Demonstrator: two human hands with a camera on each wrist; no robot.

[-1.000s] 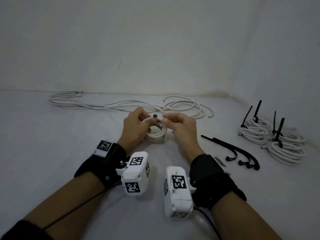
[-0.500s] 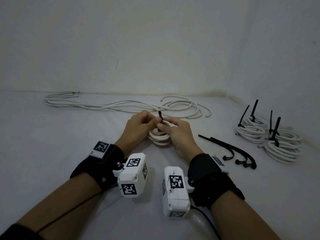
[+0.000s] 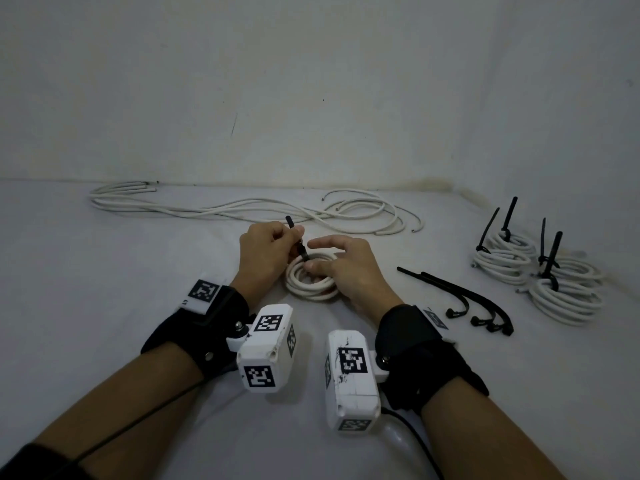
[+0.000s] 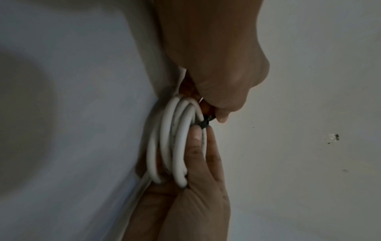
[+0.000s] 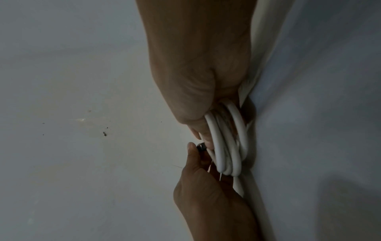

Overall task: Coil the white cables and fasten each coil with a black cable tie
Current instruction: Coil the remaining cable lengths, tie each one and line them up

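Note:
A small white cable coil point(image 3: 311, 289) lies on the white surface between my hands. A black cable tie point(image 3: 290, 223) is looped round its far side. My left hand point(image 3: 273, 247) pinches the tie's tail, which sticks up past the fingers. My right hand point(image 3: 349, 268) holds the coil, thumb pressed on it beside the tie's head, index finger stretched out above. In the left wrist view the coil point(image 4: 177, 138) stands edge-on, with the tie point(image 4: 205, 124) pinched by the left hand point(image 4: 222, 106). The right wrist view shows the coil point(image 5: 224, 146) under the right thumb and the tie point(image 5: 201, 147).
Loose white cables point(image 3: 242, 209) sprawl along the back by the wall. Several spare black ties point(image 3: 460, 299) lie to the right of my right hand. Further right sit several tied coils point(image 3: 564, 296) with tie tails standing up.
The tie's tail has come further through and now stands above my left hand, which grips it alone. My right hand let go of the tail and lifted its index finger.

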